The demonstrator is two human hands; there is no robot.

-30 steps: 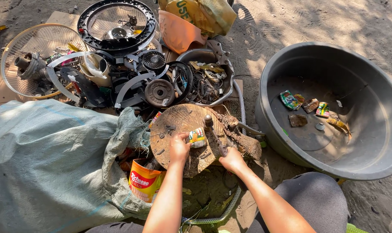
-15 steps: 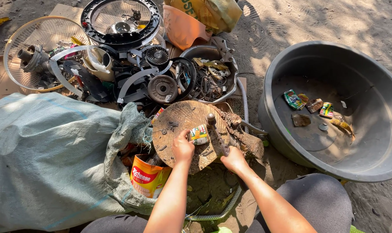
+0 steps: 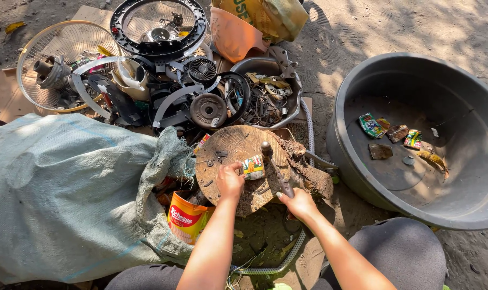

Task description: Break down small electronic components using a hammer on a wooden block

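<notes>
The left hand [image 3: 230, 180] pinches a small crushed can [image 3: 253, 166] on a round wooden block [image 3: 228, 147]. The right hand [image 3: 298, 203] grips a hammer [image 3: 273, 166] whose head rests beside the can. Scrap crowds the block's far edge. To the right, a grey basin [image 3: 362, 86] holds flattened cans [image 3: 372, 124].

sunlit sandy ground [image 3: 394, 27], dappled with shade; flattened cardboard [image 3: 2, 91] lying on it.
</notes>
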